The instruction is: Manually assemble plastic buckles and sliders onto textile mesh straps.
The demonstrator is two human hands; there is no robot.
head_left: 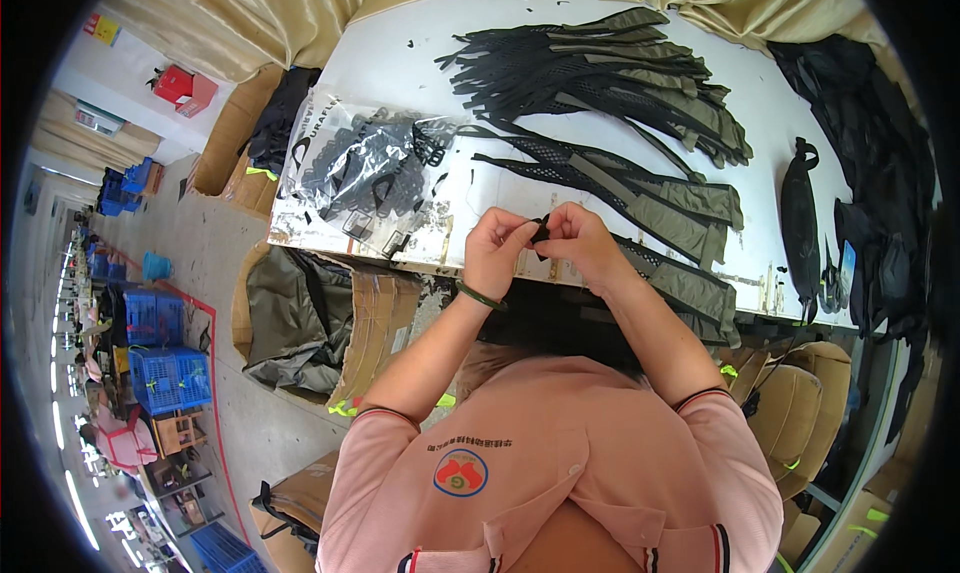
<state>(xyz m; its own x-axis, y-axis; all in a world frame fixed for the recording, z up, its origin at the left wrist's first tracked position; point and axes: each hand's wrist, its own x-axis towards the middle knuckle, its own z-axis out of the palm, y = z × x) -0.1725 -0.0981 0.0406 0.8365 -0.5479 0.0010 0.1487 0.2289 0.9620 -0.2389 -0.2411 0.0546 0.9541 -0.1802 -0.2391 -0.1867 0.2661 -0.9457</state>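
Note:
My left hand [497, 255] and my right hand [583, 245] meet at the front edge of the white table [455, 198]. Fingers and thumbs of both pinch a small black piece [541, 235], mostly covered by the fingertips, so its exact kind is unclear. A black mesh strip with a grey-green fabric end [690, 291] lies at the table edge under my right forearm. Just beyond my hands are more such strips [640, 195]. Left of them, a clear plastic bag [365, 163] holds many black plastic buckles. A few loose buckles [397, 245] lie near its front corner.
A large pile of mesh strips [610, 73] covers the back of the table. At the right lie a black pouch [799, 223] and dark fabric [880, 153]. Cardboard boxes [380, 323] stand below the table, one with grey-green fabric [298, 318]. Blue crates [168, 378] stand farther left.

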